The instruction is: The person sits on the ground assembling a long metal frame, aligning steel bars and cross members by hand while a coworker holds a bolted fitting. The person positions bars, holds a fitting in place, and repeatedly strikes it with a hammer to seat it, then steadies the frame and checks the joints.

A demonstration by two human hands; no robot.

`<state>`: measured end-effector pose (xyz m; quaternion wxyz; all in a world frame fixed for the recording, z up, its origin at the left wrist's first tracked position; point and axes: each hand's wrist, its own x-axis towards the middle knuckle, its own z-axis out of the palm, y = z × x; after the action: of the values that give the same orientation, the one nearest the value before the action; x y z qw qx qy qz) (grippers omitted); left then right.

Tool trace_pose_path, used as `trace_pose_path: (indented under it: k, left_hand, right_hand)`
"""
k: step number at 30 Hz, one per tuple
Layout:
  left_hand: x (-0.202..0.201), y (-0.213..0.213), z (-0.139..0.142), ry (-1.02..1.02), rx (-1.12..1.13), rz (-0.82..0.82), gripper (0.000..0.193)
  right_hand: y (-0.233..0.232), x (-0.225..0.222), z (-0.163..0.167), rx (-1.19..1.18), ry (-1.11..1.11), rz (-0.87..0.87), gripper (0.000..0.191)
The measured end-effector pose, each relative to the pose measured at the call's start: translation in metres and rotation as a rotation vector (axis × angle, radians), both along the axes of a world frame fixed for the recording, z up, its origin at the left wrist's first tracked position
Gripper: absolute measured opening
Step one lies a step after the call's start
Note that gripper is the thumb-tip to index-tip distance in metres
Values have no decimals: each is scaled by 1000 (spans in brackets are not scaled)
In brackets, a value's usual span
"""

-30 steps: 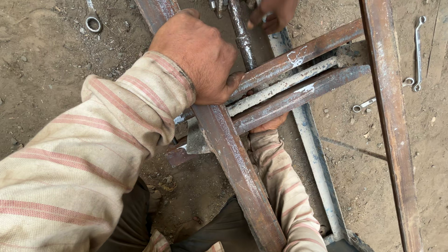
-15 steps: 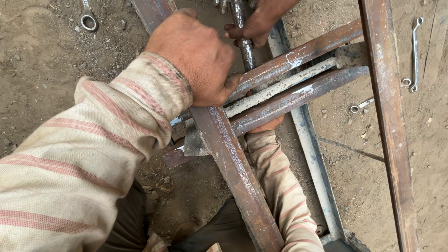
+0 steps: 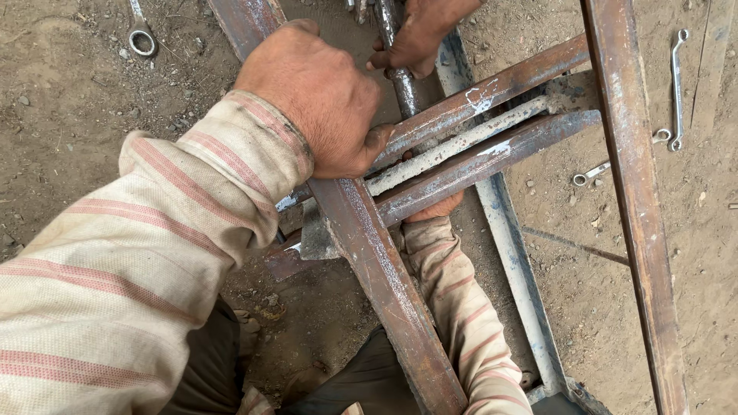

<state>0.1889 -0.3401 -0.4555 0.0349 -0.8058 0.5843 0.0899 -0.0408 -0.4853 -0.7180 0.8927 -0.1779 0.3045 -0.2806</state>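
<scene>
Head view: rusty, rough steel bars (image 3: 400, 292) cross over dusty ground, a pale crusted rod (image 3: 453, 150) lying between two of them. Left hand (image 3: 319, 96) clamps curled over the crossing. Right hand (image 3: 437, 207) reaches under the bars, mostly hidden; its grip cannot be told. Another person's hand (image 3: 419, 38) grips a pipe (image 3: 403, 88).

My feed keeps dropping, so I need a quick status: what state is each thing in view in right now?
Left hand: closed over the crossing of the rusty bars.
Right hand: under the bars, mostly hidden, grip unclear.
Another person's hand: gripping a dark rod.
Grey rod: lying between two bars.
Ring spanner: lying loose on the dirt.
Frame rail: rusty, unheld.
</scene>
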Motion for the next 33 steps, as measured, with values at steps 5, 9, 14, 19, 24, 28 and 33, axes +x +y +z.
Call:
trace_pose_path:
  k: [5,9,14,19,24,28,33]
  left_hand:
    - [0,0,-2,-19,-37,-7,49]
    - [-1,0,-2,-7,-46,-10,49]
    - [-1,-1,-1,-1,-20,-13,50]
    - [-1,-2,0,-23,1,-14,51]
    - [-2,-2,1,-12,-3,-4,51]
    - [-2,-2,2,4,-47,12,48]
    - [-1,-1,1,3,-57,6,49]
  right_hand:
    - [-1,-2,-2,11,-7,1,74]
    - [0,-4,-2,19,-15,-2,74]
    - [0,-3,-2,33,-22,1,73]
    - [-1,-1,-3,34,-27,4,72]
    - [-2,2,-1,35,-31,8,72]
    - [-2,11,6,32,-41,12,71]
    - [-5,24,19,16,-79,22,70]
